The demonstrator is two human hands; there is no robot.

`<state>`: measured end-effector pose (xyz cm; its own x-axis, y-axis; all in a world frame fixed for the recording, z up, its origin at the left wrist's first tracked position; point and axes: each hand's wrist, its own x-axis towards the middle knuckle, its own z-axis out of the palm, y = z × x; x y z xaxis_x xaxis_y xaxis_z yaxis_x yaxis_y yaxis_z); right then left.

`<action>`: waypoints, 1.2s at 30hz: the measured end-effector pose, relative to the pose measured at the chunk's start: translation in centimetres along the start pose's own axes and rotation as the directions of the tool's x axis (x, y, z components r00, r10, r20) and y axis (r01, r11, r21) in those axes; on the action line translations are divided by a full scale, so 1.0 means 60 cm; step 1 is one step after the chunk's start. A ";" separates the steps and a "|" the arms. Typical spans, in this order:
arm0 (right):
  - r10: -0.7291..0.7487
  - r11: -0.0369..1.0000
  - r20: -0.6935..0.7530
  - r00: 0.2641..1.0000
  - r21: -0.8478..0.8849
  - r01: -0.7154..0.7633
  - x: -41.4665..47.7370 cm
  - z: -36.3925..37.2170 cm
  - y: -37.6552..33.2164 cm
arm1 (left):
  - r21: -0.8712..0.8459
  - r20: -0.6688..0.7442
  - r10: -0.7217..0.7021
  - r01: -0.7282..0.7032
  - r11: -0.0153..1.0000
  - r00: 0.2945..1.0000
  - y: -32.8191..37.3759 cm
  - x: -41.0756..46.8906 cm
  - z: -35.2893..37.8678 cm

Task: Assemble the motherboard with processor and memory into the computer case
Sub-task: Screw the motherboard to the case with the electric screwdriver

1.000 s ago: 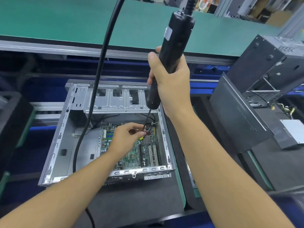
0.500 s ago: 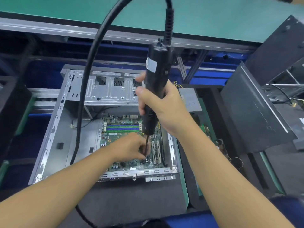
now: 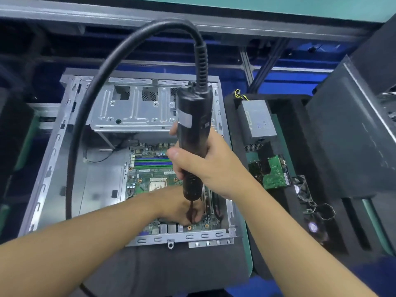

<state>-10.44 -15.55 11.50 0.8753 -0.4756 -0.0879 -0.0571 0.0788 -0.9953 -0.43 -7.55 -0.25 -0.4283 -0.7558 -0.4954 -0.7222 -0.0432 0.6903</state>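
Over grey case (image 3: pixel 150 238), right hand (image 3: pixel 206 168) grips screwdriver (image 3: pixel 192 116); left hand (image 3: pixel 174 207), blurred, grip unclear.

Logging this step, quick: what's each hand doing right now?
Left hand: pinching the screwdriver bit at the motherboard.
Right hand: grip closed around the electric screwdriver.

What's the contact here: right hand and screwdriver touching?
Touching. The head view shows the right hand curled around the screwdriver body, thumb and fingers pressed on it, no gap.

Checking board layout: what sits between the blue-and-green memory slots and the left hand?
The square silver processor socket on the green motherboard, seen in the head view.
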 end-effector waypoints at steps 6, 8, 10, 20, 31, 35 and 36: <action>0.004 1.000 -0.018 1.000 0.023 -0.004 -0.016 -0.003 0.014 | 0.012 0.071 -0.035 0.035 0.999 0.997 -0.003 0.011 0.006; 0.013 0.999 -0.033 0.999 0.038 -0.011 -0.023 -0.004 0.018 | 0.020 0.101 -0.026 0.024 1.000 0.995 -0.001 0.015 0.007; 0.012 0.998 -0.045 0.999 0.054 -0.010 -0.028 -0.005 0.022 | 0.058 0.121 -0.005 -0.002 0.998 0.993 0.000 0.018 0.006; -0.014 0.995 -0.171 0.985 0.093 0.030 -0.047 0.005 0.043 | 0.091 0.136 0.057 -0.070 0.993 0.989 0.008 0.019 0.004; -0.084 0.994 -0.246 0.966 0.048 0.099 -0.055 0.022 0.044 | 0.094 0.092 0.093 -0.102 0.990 0.991 0.015 0.006 -0.003; -0.106 0.991 -0.270 0.957 0.045 0.123 -0.057 0.026 0.043 | 0.132 0.091 0.092 -0.103 0.986 0.992 0.015 0.003 -0.004; -0.111 0.991 -0.270 0.956 0.044 0.127 -0.057 0.026 0.042 | 0.144 0.096 0.099 -0.112 0.983 0.990 0.015 0.004 -0.004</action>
<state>-12.84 -12.33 9.34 0.7135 -0.7005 0.0148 0.0755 0.0558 -0.9956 -1.06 -7.91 0.35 -0.5477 -0.6899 -0.4732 -0.7403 0.1362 0.6583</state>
